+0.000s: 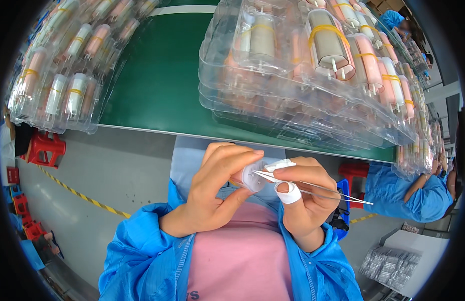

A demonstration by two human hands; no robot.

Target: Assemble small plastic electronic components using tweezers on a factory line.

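My left hand (211,183) is closed around a short pink cylinder with a whitish translucent end (253,177), held above my lap with that end turned to the right. Between the fingers of my right hand (307,195) is a pair of metal tweezers (327,191), whose tips meet the middle of the cylinder's end. White tape (289,193) wraps my right thumb, and more white wrapping (279,164) shows at a finger of that hand. What exactly the tips grip, if anything, is too small to tell.
Before me runs a green table (162,75). Clear plastic trays (292,108) of pink, white and grey banded cylinders are stacked on its right, with more trays (67,95) on the left. A red stool (47,148) stands left; a person in blue (408,190) sits right.
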